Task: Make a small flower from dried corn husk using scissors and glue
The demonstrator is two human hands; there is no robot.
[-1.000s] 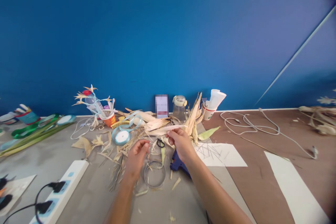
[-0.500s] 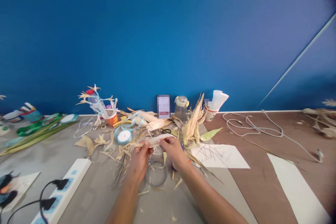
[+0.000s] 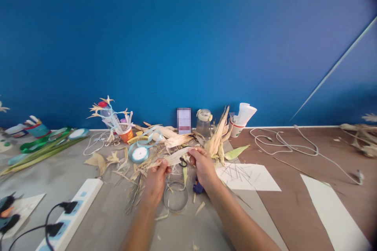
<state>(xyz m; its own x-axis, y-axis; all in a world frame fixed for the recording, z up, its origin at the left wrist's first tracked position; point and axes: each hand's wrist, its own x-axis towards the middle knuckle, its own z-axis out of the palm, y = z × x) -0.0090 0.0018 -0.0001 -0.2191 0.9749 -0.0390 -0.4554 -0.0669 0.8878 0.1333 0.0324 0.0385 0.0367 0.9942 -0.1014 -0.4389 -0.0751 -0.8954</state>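
Observation:
A pale strip of corn husk (image 3: 178, 157) stretches between my two hands above the middle of the table. My left hand (image 3: 158, 176) pinches its left end, and my right hand (image 3: 202, 163) pinches the right end. Below the strip lies a coil of thin wire (image 3: 176, 197). Beside my right wrist is a dark blue tool (image 3: 198, 186), partly covered by the arm. Black scissor handles (image 3: 183, 162) show just under the husk. Dry husk scraps surround my left hand, and a roll of light blue ribbon (image 3: 140, 153) sits behind it.
A power strip (image 3: 73, 211) with black plugs lies at the left front. Along the back stand a paper cup (image 3: 125, 133), a lidded jar (image 3: 204, 123) and a bundle of husks (image 3: 218, 139). Cut wires rest on white paper (image 3: 265, 178) at right, near a white cable (image 3: 288, 147).
My hands have moved farther apart, the right one going up and to the right. More of the husk strip shows between them, and the dark blue tool is less covered.

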